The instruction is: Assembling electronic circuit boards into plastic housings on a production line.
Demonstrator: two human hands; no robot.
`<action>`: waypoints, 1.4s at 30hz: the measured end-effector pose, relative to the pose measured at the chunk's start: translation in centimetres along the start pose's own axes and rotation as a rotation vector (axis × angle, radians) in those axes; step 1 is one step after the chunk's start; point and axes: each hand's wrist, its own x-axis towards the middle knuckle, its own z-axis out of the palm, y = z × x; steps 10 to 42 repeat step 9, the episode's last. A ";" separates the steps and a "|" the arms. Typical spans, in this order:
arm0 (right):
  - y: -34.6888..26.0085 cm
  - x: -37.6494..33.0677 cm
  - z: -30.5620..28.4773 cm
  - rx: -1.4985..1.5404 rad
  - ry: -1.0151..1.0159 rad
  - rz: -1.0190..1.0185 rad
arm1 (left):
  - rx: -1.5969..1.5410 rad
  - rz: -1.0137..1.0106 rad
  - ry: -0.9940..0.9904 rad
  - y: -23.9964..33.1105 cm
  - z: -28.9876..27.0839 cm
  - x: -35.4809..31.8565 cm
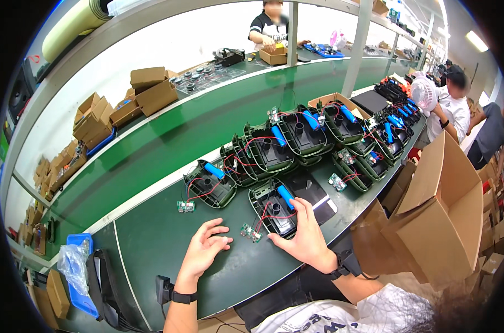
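Note:
A dark green plastic housing (261,195) lies open side up on the bench in front of me, with a blue cylindrical battery (285,196) inside. Red wires run from it to a small green circuit board (251,233) resting on the bench outside the near rim. My right hand (307,240) is around the housing's right side, thumb by the near edge and fingertips beside the battery. To the left of the board, my left hand (206,248) hovers with fingers half curled and apart, holding nothing.
Behind stand several similar wired housings (268,149), extending right. A dark flat panel (313,194) lies beside the held one. On the left are a blue tray (84,302) with clear plastic and a black bag (109,288). An open carton (435,222) stands right; a green conveyor belt (152,166) runs beyond.

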 end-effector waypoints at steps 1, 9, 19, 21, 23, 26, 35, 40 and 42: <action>0.0 0.1 0.0 -0.011 0.011 -0.013 | 0.000 0.003 -0.003 0.0 0.0 0.0; 0.0 0.1 0.2 -0.071 -0.003 -0.031 | 0.029 -0.014 -0.005 0.2 0.0 0.0; 0.0 0.1 0.2 -0.071 -0.003 -0.031 | 0.029 -0.014 -0.005 0.2 0.0 0.0; 0.0 0.1 0.2 -0.071 -0.003 -0.031 | 0.029 -0.014 -0.005 0.2 0.0 0.0; 0.0 0.1 0.2 -0.071 -0.003 -0.031 | 0.029 -0.014 -0.005 0.2 0.0 0.0; 0.0 0.1 0.2 -0.071 -0.003 -0.031 | 0.029 -0.014 -0.005 0.2 0.0 0.0; 0.0 0.1 0.2 -0.071 -0.003 -0.031 | 0.029 -0.014 -0.005 0.2 0.0 0.0; 0.0 0.1 0.2 -0.071 -0.003 -0.031 | 0.029 -0.014 -0.005 0.2 0.0 0.0; 0.0 0.1 0.2 -0.071 -0.003 -0.031 | 0.029 -0.014 -0.005 0.2 0.0 0.0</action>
